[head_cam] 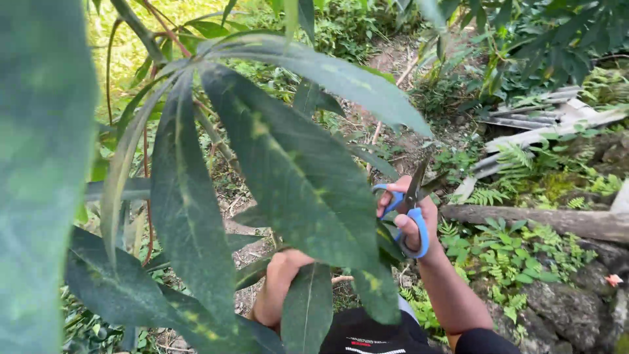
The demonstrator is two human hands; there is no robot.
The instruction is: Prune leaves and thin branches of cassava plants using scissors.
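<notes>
Head view: scissors point(409, 216) gripped in right hand point(414, 219), blades up.

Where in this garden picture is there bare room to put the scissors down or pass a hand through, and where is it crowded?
Free: the bare dirt path running up the middle between greenery, and the log right of the right hand holding blue-handled scissors. Crowded: large drooping leaves fill the left and centre, hiding most of the left hand; ferns and rocks pack the lower right.
</notes>
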